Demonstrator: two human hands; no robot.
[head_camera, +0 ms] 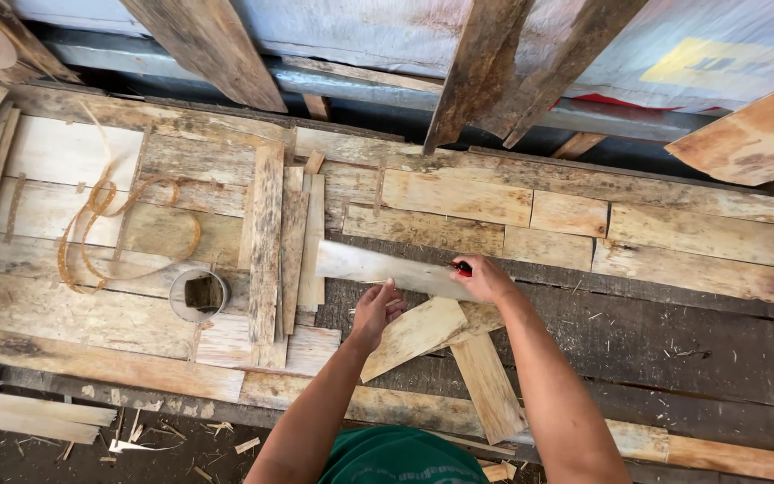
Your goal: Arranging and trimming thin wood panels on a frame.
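Note:
My left hand (376, 309) presses its fingers on the near edge of a pale thin wooden slat (378, 266) that lies across a rough wooden workbench (656, 336). My right hand (485, 278) rests on the right end of that slat and grips a small red-handled tool (461, 266), mostly hidden by the fingers. Two more short slats (414, 333) (487, 385) lie crossed just below my hands.
A row of flat boards (566, 215) lines the bench's far side. Upright slats (266, 242) stack to the left, beside a round tin (198, 294) and a curled strip of bark or cord (100, 224). Planks (485, 63) lean against the back wall. Offcuts (29, 417) litter the floor.

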